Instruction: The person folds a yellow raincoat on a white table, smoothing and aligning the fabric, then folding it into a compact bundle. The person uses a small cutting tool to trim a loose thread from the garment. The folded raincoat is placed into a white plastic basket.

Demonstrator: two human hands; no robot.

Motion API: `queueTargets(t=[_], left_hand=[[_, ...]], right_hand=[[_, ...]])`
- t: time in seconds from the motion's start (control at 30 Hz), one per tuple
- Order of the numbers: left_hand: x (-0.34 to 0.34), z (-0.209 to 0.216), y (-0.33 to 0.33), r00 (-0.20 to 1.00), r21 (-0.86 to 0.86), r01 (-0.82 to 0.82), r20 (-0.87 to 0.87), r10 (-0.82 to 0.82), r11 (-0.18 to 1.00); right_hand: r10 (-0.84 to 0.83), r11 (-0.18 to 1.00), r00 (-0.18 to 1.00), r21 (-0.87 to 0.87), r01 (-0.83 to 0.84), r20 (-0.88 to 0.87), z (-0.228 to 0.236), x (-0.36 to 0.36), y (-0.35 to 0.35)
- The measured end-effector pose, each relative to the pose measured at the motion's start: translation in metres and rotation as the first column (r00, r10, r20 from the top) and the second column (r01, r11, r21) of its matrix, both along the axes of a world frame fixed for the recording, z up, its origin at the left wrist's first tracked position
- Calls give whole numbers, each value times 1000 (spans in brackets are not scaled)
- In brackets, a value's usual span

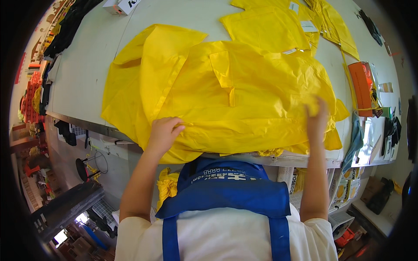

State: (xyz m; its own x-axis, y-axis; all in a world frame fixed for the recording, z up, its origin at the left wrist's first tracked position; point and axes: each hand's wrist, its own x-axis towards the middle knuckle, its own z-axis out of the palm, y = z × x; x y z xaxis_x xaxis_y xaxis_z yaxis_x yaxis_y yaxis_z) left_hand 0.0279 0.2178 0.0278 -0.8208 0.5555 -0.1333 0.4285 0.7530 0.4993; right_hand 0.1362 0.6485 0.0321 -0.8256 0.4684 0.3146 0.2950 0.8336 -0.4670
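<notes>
A shiny yellow rain jacket (pixel 257 98) lies spread and wrinkled across the near part of the table, its lower folds hanging over the front edge. A narrow flap with a small tab shows on its middle. My left hand (pixel 163 132) is at the jacket's near left side, thumb and fingers pinched together on the edge of the fabric. Over the jacket's right part is my right hand (pixel 318 119), its fingers smeared by motion. Whether it touches the fabric I cannot tell.
More yellow garments (pixel 267 28) with white labels lie at the far right of the white table (pixel 87 74). An orange box (pixel 361 85) and a grey-blue cloth (pixel 352 141) are along the right side. A white box (pixel 121 6) stands at the far left.
</notes>
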Motion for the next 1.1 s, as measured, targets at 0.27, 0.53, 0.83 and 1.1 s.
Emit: queueTargets(t=[0.27,0.53,0.83,1.1], left_hand=[[2,-26,21,946,228,-160,313,83,960],[-4,-78,19,959,75,-69,280,45,995],[-7,-79,26,969,22,-80,235,72,997],[50,-2,-9,832,-1,-419,-400,383,908]], right_hand=[[509,792,787,-548,-271,347,-29,-28,-118],[529,834,716,-435,-339,456,-57,-38,-116],[553,819,647,-486,-305,526,-69,-53,-107],[521,848,637,-428,-312,569,-68,-52,-106]])
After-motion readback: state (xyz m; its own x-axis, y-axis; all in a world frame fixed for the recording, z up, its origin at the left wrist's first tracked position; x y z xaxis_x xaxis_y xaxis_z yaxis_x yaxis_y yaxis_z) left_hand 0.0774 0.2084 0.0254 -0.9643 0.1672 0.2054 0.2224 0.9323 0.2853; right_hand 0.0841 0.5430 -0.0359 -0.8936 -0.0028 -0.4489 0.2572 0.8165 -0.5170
